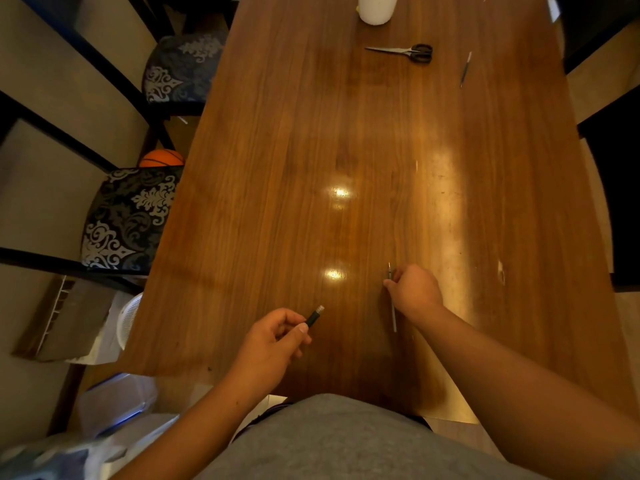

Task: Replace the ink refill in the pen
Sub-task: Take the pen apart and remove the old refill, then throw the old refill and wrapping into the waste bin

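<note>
My left hand (pixel 273 341) grips a short black pen part (pixel 314 317) with a silvery end, held just above the wooden table (pixel 277 168) near its front edge. To the right, my right hand (pixel 415 289) is closed around a thin ink refill (pixel 393 317). The refill's tip sticks out beyond my fingers and its pale tube trails back toward me, low over the table. Another thin refill or pen piece (pixel 465 69) lies far off at the back right of the table.
Black-handled scissors (pixel 405 51) lie at the far end, with a white container (pixel 376 8) behind them. Chairs with patterned seats (pixel 128 220) stand along the left side, an orange ball (pixel 161 158) under them. A dark chair (pixel 616 202) is on the right.
</note>
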The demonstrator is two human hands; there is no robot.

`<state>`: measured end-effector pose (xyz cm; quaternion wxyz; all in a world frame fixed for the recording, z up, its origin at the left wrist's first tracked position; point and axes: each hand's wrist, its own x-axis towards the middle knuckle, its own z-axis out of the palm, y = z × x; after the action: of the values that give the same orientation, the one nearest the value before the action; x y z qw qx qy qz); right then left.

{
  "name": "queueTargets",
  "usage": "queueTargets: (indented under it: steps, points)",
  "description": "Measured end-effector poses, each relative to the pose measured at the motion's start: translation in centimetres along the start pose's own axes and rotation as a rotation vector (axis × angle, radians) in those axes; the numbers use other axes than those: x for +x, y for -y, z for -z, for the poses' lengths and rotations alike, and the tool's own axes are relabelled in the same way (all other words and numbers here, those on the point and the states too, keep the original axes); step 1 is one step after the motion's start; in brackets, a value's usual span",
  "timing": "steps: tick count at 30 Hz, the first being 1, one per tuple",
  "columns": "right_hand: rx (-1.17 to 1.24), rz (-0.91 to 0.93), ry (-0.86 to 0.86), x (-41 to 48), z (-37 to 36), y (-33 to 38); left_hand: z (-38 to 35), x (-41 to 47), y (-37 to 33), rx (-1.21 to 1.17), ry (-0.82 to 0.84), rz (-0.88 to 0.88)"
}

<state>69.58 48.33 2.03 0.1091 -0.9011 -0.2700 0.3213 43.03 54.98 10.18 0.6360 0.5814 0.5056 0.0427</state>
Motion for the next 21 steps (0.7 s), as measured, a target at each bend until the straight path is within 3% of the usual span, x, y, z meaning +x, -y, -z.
queueTargets:
  steps: [6,11,16,21]
  points:
    - [0.001,0.017,0.016,-0.2,0.6,-0.1,-0.1,0.9,0.5,-0.006,-0.029,0.039]
    - [0.019,0.119,-0.187,-3.1,2.3,-2.5,-1.1,1.9,0.9,-0.034,-0.027,0.124]
    - [-0.051,0.124,-0.327,-7.5,3.4,-8.9,-3.2,3.8,1.1,0.181,-0.014,0.115]
    - [-0.147,-0.058,-0.114,-11.2,2.5,-14.6,-5.7,5.9,0.9,0.537,0.016,0.023]
